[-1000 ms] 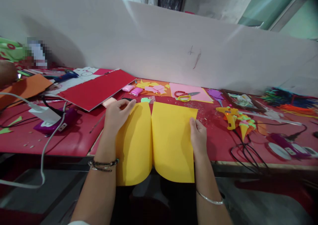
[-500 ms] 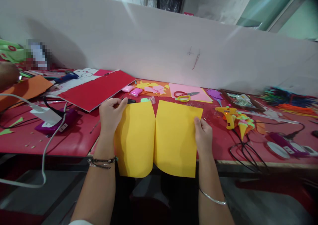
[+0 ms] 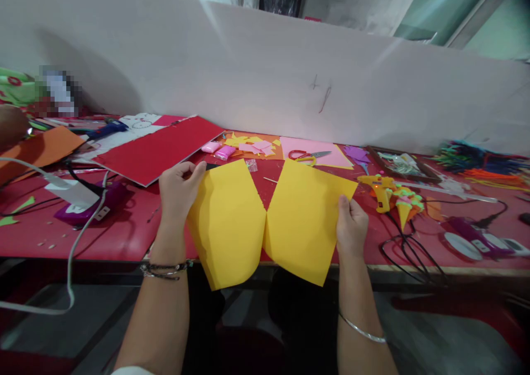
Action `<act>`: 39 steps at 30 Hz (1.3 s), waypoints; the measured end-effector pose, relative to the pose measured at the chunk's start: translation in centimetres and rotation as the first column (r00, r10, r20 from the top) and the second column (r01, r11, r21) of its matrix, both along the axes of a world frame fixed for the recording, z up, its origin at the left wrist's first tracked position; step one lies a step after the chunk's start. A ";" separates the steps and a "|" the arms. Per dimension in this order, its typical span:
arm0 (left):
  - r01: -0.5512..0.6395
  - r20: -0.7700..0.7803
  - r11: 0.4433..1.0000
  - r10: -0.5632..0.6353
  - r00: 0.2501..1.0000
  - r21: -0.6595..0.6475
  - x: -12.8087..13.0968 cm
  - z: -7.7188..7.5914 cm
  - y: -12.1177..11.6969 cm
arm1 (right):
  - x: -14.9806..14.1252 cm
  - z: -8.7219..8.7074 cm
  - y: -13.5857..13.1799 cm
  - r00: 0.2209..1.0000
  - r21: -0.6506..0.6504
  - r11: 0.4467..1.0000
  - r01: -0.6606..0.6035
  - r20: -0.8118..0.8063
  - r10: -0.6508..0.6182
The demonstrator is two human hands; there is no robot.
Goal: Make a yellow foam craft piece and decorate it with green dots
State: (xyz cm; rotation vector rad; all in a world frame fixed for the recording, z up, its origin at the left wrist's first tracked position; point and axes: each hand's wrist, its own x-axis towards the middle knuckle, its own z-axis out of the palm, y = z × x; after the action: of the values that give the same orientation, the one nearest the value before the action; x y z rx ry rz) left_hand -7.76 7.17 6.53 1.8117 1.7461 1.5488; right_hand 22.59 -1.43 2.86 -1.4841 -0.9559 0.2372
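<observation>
White partition wall (image 3: 248, 77) behind a cluttered red table (image 3: 124, 231). Yellow paper sheet (image 3: 232, 226) held up between the two hands, at the table's near edge. Left hand (image 3: 178, 190): fingers pinched closed on the sheet's upper left corner. Right hand (image 3: 353, 226): thumb on the near face, fingers closed on the right edge. Between the two sets of fingers the sheet gapes in a V from its top, the halves meeting about midway down; lower edge bowed. Just beyond the left fingers, a red board (image 3: 165, 148); farther left of them, a purple power strip (image 3: 114, 198). Ahead, between the hands, paper scraps (image 3: 263, 147) and scissors (image 3: 311, 158) with one red and one yellow handle loop, on a pink sheet (image 3: 296, 144). Right of the right fingers, nearby: yellow glue gun (image 3: 381, 187), then a cone-shaped craft piece (image 3: 404, 214).
</observation>
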 end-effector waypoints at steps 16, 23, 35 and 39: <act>-0.005 -0.009 1.000 0.004 1.000 -0.011 -0.3 -0.6 0.5 | 2.2 -0.5 -0.3 0.970 0.107 0.984 0.141 -0.215 -0.116; -0.015 -0.055 1.000 0.014 0.998 -0.025 -0.3 -0.5 0.4 | 3.1 -0.5 -0.6 0.932 0.118 0.964 0.239 -0.306 -0.194; -0.080 -0.194 0.994 0.065 0.979 -0.072 -0.6 -0.8 0.9 | 4.4 -0.4 -1.0 0.888 0.209 0.897 0.390 -0.342 -0.307; -0.084 -0.205 0.993 0.065 0.977 -0.087 -1.0 -0.9 0.8 | 4.5 0.0 -1.3 0.870 0.242 0.868 0.435 -0.363 -0.335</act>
State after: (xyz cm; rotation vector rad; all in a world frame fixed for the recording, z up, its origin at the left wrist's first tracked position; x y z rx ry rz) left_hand -8.75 8.01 5.65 1.9359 1.9625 1.3213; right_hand 27.12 -2.73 2.89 -1.2602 -0.3994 0.0139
